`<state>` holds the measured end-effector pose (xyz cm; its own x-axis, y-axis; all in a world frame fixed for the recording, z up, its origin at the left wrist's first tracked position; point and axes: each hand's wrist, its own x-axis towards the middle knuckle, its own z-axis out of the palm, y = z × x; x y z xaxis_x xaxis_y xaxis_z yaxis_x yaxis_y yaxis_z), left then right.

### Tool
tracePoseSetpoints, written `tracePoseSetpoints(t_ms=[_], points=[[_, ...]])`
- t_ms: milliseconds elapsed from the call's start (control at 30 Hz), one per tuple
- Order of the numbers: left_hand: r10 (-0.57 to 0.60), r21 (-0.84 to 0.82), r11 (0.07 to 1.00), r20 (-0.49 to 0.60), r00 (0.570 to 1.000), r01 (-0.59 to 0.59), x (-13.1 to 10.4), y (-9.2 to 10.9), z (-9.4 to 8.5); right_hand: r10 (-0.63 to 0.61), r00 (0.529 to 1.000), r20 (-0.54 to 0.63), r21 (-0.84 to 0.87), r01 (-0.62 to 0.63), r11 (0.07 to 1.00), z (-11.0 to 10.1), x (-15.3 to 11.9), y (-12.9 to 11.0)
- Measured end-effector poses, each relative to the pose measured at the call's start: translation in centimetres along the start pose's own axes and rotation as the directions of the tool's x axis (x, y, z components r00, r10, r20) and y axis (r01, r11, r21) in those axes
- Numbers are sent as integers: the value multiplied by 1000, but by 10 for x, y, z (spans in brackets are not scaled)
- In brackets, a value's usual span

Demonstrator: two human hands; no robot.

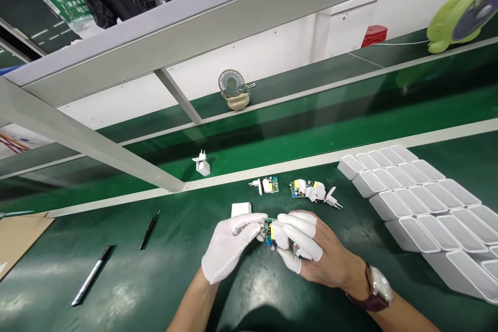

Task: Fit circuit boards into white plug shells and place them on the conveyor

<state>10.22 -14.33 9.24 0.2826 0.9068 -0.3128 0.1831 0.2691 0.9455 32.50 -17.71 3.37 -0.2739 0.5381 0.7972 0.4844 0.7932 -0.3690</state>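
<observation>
A small circuit board (270, 233) with a white-and-yellow component is held between my two hands above the green table. My left hand (233, 243), in a white glove, pinches the board's left end. On the right end, my right hand (311, 249) closes its fingers, which wear white finger cots. A white plug part partly shows under those fingers. Just behind my left hand lies a white case (241, 209). Farther back are a board with a plug (268, 185) and a cluster of boards with another plug (315, 192).
Rows of open white cases (412, 192) fill the right side. A marker (92, 276), a black pen (150, 230) and cardboard (21, 238) lie to the left. A white charger (202, 163) stands beyond the pale ledge, near a slanted metal post (116, 153). Small fan (232, 88) behind.
</observation>
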Motion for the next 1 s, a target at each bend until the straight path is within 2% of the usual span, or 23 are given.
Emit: tracePoseSetpoints(t_ms=[133,433,633,733,867,1000], points=[[11,-76,997,21,1000,-10,-3,-1,1,-29,999,-27,-3,29,1000,-2,-2,-1],[25,-152,988,32,999,-20,-4,-5,3,-56,998,14,21,56,998,-2,-21,0],[24,-194,981,-2,1000,-24,-4,-4,11,-103,994,28,143,98,985,-11,-9,-5],[59,-177,983,1,998,-58,-7,-4,15,-87,995,47,182,77,980,-17,0,-8],[149,-90,984,-70,986,-155,-14,-3,18,-91,994,53,163,81,983,-21,5,-9],[125,-87,987,-149,981,-139,-20,-2,23,-74,997,33,122,69,990,-18,-5,-8]])
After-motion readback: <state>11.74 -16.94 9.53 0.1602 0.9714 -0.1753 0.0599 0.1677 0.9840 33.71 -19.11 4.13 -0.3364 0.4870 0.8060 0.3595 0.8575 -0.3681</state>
